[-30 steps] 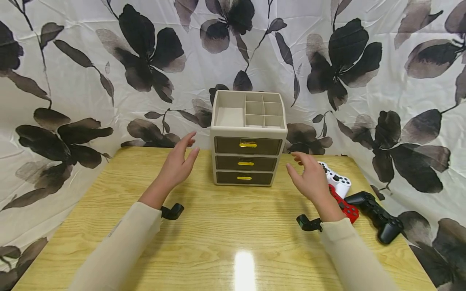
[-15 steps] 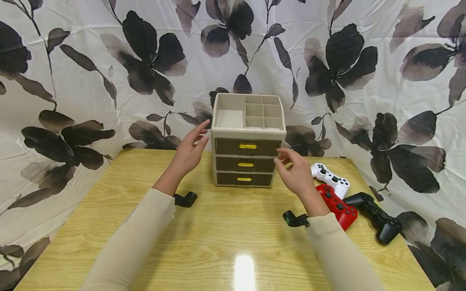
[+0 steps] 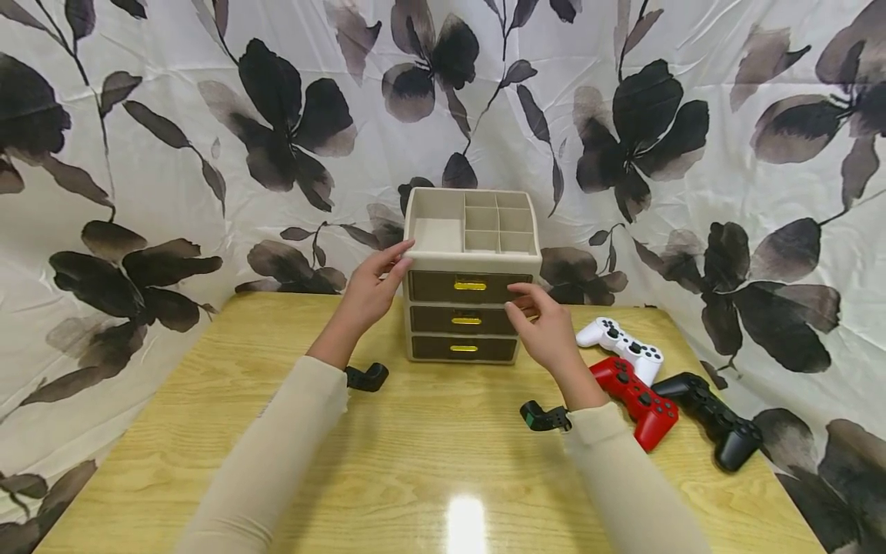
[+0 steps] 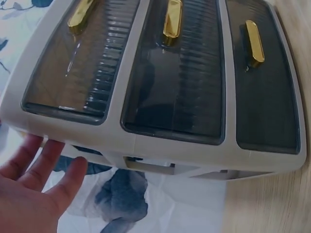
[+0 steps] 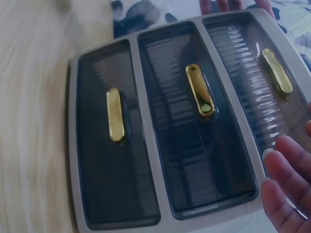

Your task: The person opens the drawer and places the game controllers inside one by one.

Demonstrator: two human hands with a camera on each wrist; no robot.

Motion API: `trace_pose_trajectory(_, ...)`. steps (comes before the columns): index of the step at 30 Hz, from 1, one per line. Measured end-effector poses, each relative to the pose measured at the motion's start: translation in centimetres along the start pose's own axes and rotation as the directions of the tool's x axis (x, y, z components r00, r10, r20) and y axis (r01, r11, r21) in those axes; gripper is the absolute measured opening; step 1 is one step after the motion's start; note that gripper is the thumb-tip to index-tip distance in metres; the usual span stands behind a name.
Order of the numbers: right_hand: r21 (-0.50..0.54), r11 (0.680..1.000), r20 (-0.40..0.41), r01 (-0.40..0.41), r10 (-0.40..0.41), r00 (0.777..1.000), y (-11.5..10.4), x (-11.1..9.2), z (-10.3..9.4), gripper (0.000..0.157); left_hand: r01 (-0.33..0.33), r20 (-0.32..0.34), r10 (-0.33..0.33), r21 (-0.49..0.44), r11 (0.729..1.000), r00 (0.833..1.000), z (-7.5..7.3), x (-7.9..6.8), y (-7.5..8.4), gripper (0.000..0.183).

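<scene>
A cream desktop organizer [image 3: 477, 263] with three dark see-through drawers stands at the back of the table. All three drawers are closed, and each has a gold handle, the top handle [image 3: 470, 285] among them. At the organizer's upper left side is my left hand [image 3: 370, 296], its fingertips at the side wall; in the left wrist view these fingers [image 4: 68, 182] look fairly straight. My right hand [image 3: 550, 335] hovers before the right end of the upper drawers, fingers loosely bent and holding nothing. The right wrist view has its fingers [image 5: 277, 170] beside the drawer fronts, apart from the handles.
To the right lie a white game controller [image 3: 616, 338], a red controller [image 3: 640, 400] and a black controller [image 3: 713, 419], close together. The organizer's top has open compartments [image 3: 439, 231]. A floral cloth [image 3: 291, 138] hangs behind the wooden table [image 3: 429, 462].
My left hand has moved right and up to the organizer's side. The right hand has moved left, from beside the organizer to its drawer fronts, uncovering more of the controllers. The view has tilted slightly.
</scene>
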State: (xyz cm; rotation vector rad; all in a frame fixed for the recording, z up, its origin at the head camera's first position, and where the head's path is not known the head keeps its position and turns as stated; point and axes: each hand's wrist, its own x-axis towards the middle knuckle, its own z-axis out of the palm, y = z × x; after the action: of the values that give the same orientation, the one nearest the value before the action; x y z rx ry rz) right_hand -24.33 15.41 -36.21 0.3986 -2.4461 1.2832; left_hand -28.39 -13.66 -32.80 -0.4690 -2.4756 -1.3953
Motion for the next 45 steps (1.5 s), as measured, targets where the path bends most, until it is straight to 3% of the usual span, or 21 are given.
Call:
trace_pose_trajectory(8, 0.088, 0.995, 0.045, -0.036, 0.033, 0.998, -0.1, 0.3, 0.6, 0.031, -0.022, -0.075, 0.015, -0.094, 0.995, 0.997, 1.1, 0.3, -0.7, 0.041)
trace_pose_trajectory(16, 0.245, 0.967, 0.115, -0.074, 0.047, 0.992, -0.7, 1.0, 1.1, 0.034, -0.101, -0.061, 0.102, 0.021, 0.995, 0.993, 1.2, 0.5, -0.6, 0.041)
trace_pose_trajectory(20, 0.304, 0.946, 0.167, -0.114, 0.064, 0.984, -1.0, 1.3, 1.5, 0.036, -0.068, -0.011, 0.069, 0.042, 0.997, 0.998, 1.0, 0.4, -0.5, 0.041)
trace_pose_trajectory(25, 0.334, 0.932, 0.213, -0.141, 0.071, 0.975, -1.1, 1.8, 2.0, 0.037, -0.019, 0.003, 0.019, 0.042, 0.999, 1.0, 1.0, 0.4, -0.5, 0.042)
trace_pose_trajectory(32, 0.388, 0.913, 0.242, -0.129, 0.034, 0.97, -1.4, 2.1, 2.6, 0.036, -0.033, -0.021, 0.035, 0.088, 0.996, 0.999, 1.0, 0.3, -0.6, 0.044)
trace_pose_trajectory(45, 0.445, 0.881, 0.234, -0.161, 0.059, 0.97, -1.4, 2.3, 3.6, 0.035, -0.04, -0.033, 0.043, 0.098, 0.994, 0.999, 0.9, 0.4, -0.6, 0.042)
